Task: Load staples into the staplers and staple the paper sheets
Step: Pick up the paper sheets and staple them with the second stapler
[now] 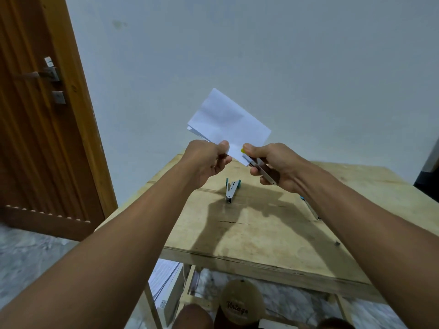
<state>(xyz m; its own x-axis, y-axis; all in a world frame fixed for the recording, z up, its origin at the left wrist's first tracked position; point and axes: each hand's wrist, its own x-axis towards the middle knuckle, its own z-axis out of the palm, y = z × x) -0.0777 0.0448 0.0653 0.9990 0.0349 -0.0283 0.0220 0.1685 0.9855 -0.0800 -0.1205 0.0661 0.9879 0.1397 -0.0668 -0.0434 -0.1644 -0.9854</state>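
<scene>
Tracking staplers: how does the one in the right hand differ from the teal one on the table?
The held stapler is gripped mid-air by the right hand; the teal stapler lies untouched on the table. The held stapler shows yellow, the other teal. Both are metal.

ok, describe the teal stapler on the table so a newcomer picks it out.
Start at the plywood table. Toward its far side, below the left hand, lies the teal stapler, hinged open in a V. The table's other stapler is slim, blue-tipped and lies beside the right forearm.
</scene>
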